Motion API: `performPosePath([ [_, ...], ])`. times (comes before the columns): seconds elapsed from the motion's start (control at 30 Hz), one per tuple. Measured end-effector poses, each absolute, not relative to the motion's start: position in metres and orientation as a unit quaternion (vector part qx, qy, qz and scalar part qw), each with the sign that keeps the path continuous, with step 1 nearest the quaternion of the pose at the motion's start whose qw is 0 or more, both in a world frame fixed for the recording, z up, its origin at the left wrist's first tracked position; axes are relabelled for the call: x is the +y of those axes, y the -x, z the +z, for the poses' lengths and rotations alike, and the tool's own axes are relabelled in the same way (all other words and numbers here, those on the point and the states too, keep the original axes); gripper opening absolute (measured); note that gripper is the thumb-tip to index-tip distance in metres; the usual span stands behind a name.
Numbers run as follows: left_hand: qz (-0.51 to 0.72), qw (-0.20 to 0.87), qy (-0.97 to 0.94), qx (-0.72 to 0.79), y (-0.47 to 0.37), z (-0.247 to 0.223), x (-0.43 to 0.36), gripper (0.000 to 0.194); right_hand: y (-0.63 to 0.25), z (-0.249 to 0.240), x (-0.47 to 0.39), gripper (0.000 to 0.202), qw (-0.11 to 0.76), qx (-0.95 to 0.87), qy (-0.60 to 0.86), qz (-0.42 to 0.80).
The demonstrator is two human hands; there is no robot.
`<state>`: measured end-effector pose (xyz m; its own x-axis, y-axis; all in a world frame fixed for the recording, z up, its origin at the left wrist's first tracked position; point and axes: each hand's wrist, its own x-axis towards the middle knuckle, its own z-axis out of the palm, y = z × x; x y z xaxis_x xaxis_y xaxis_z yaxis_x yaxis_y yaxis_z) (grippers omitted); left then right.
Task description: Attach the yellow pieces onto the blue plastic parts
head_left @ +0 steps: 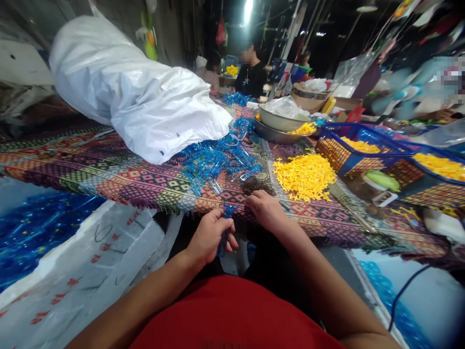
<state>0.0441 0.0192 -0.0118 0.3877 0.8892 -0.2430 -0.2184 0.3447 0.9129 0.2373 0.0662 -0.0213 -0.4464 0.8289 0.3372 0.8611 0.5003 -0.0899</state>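
Observation:
My left hand (pixel 214 233) is closed around a clear blue plastic piece (pixel 230 211) just in front of the table's near edge. The top of the piece shows above my thumb; its lower part is partly hidden by the fingers. My right hand (pixel 266 208) rests at the table edge with its fingers curled down beside a small heap of tiny dark parts (pixel 258 185). Whether the fingertips pinch one of them is too small to see. Beyond my hands lies a loose pile of blue plastic pieces (pixel 214 162). A heap of small yellow parts (pixel 305 175) is to the right.
A large white sack (pixel 145 92) lies on the patterned cloth (pixel 119 179) at left. Blue baskets (pixel 359 145) of yellow parts and stacked metal bowls (pixel 281 116) stand at right. A foam box (pixel 105 242) holds blue pieces below left. A person (pixel 250 72) sits across.

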Motion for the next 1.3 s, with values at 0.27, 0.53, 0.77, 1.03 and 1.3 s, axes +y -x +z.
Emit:
performPosePath([
  [0.27,0.379,0.727,-0.406,0.403,-0.044,-0.010,0.018,0.009,-0.275,-0.022,0.068,0.019,0.331,-0.781,0.530,-0.004],
  [0.53,0.380,0.734,-0.387,0.410,-0.047,-0.011,0.018,0.009,-0.335,-0.022,0.049,0.021,0.182,-0.723,0.664,-0.056],
  [0.77,0.374,0.730,-0.392,0.417,-0.049,-0.010,0.015,0.009,-0.335,-0.020,0.049,0.024,0.181,-0.704,0.685,-0.055],
  [1.03,0.373,0.728,-0.396,0.418,-0.049,-0.010,0.013,0.009,-0.340,-0.014,0.064,0.021,0.038,-0.693,0.713,-0.096],
  [1.3,0.370,0.734,-0.393,0.412,-0.050,-0.012,0.012,0.010,-0.346,-0.016,0.058,0.026,0.046,-0.737,0.666,-0.101],
])
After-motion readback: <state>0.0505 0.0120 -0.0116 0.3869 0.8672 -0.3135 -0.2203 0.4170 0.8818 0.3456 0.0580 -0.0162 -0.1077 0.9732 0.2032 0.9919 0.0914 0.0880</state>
